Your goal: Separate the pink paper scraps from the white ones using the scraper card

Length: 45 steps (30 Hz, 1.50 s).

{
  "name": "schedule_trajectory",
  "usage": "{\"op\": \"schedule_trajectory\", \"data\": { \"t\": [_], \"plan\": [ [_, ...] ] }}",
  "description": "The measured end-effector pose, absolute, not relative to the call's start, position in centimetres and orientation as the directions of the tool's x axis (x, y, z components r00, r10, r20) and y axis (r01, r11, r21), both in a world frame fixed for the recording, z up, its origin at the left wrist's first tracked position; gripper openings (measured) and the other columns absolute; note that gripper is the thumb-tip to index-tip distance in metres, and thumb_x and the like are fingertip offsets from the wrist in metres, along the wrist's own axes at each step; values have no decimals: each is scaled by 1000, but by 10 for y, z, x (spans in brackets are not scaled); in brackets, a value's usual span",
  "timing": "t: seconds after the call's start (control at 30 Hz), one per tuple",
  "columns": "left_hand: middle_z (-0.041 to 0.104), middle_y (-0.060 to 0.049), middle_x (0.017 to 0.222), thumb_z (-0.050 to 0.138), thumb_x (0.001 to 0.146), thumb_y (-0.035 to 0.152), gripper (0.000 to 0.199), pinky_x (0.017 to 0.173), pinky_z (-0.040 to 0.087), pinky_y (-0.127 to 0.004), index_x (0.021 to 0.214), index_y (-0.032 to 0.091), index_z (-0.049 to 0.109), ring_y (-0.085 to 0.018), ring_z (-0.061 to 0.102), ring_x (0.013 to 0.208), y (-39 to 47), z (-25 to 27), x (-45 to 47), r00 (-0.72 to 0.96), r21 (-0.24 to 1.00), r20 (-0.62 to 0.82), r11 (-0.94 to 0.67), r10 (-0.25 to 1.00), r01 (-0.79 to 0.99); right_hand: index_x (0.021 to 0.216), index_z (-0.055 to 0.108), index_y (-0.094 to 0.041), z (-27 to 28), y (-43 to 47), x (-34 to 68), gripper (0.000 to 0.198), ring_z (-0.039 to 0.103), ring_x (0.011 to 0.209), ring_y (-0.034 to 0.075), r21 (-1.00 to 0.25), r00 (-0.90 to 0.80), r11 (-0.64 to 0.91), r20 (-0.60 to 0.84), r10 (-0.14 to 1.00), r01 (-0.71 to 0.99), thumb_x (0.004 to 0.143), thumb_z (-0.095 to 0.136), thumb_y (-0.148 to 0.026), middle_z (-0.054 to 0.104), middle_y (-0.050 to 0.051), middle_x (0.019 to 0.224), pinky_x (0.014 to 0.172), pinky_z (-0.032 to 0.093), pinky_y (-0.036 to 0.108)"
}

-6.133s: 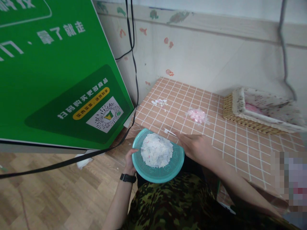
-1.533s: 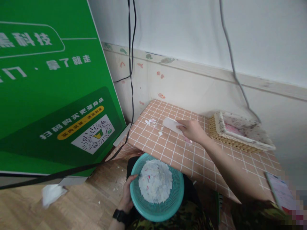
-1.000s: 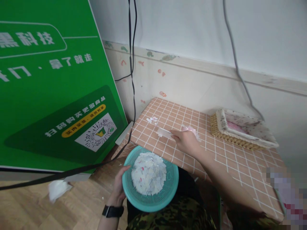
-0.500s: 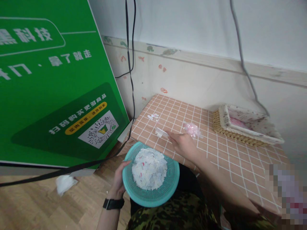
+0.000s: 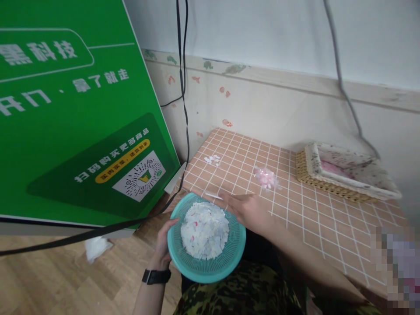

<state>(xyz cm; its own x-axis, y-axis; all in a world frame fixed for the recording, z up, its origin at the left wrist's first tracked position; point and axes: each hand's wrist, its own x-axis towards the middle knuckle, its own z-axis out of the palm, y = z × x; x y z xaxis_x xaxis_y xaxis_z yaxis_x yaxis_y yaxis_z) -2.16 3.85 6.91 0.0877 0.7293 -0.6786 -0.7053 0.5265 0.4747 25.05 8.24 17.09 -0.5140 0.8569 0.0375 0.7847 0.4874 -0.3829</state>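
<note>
My left hand (image 5: 165, 238) grips the left rim of a round teal plastic strainer basket (image 5: 236, 249), holding it below the table's front edge. Inside lies a heap of small white paper scraps (image 5: 205, 229) with a few pink bits. My right hand (image 5: 246, 211) is closed on a thin white strip (image 5: 213, 194), possibly card or plastic, at the table edge just above the basket's back rim. Farther back on the table rests a small cluster of white scraps (image 5: 212, 159). A clear bag of pink pieces (image 5: 266, 178) lies beyond my right hand.
A cloth-lined wicker basket (image 5: 348, 188) with something pink inside stands at the table's back right. A checked cloth covers the table (image 5: 295, 218). Black cables (image 5: 185, 113) hang before a green panel (image 5: 82, 131) at left. A white bag (image 5: 97, 248) lies on the floor.
My right hand has drawn the white strip toward me, from the tabletop to the edge beside the basket. Scraps by the strip no longer show on the table. My left hand keeps its hold.
</note>
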Motion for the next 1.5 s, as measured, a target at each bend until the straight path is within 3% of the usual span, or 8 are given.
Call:
{"op": "schedule_trajectory", "data": {
  "t": [0.13,0.3,0.73,1.07,1.2,1.4,1.5],
  "plan": [
    [73,-7,63,62,72,18,12,61,54,-32,69,10,70,-20,67,56,38,66,-21,95,459,-681,525,726,-717,125,59,-28,177,105,265,38,67,75,17,-452,-466,479,149,872,752,90,44,-23,72,3,99,66,49,28],
    [75,-9,69,62,72,18,14,65,55,-35,78,9,72,-23,69,62,34,62,-18,93,461,-684,528,723,-713,113,67,-27,185,185,293,32,68,81,21,-380,-308,394,268,913,837,87,51,-25,71,5,100,70,48,30],
    [73,-9,64,63,73,20,14,62,54,-35,72,9,72,-22,67,57,28,61,-18,103,435,-730,574,676,-694,100,74,-22,177,315,274,26,65,74,18,-535,-481,520,226,847,665,76,62,-21,74,2,85,65,44,23],
    [74,-8,64,64,70,17,10,64,55,-35,70,10,71,-22,67,57,27,61,-19,69,437,-747,567,661,-698,97,74,-26,174,279,292,26,65,70,14,-549,-635,577,105,765,605,77,59,-17,74,1,84,63,45,21],
    [75,-8,68,64,72,20,15,67,54,-37,78,10,72,-24,69,64,25,57,-18,140,394,-747,602,650,-694,96,74,-26,182,249,321,26,66,77,15,-581,-664,562,48,746,589,78,58,-17,74,1,86,68,48,24],
    [74,-9,67,63,71,18,12,64,54,-35,74,10,71,-23,68,60,19,48,-10,148,386,-764,629,628,-675,98,74,-26,212,213,347,25,66,76,14,-535,-562,514,86,823,671,81,57,-20,74,2,88,67,47,24],
    [74,-8,67,63,70,17,11,61,54,-34,75,10,71,-22,68,58,17,48,-3,160,374,-779,654,606,-658,100,73,-27,221,206,346,26,65,74,14,-518,-599,510,-7,801,687,80,59,-21,74,1,86,66,45,23]
  ]
}}
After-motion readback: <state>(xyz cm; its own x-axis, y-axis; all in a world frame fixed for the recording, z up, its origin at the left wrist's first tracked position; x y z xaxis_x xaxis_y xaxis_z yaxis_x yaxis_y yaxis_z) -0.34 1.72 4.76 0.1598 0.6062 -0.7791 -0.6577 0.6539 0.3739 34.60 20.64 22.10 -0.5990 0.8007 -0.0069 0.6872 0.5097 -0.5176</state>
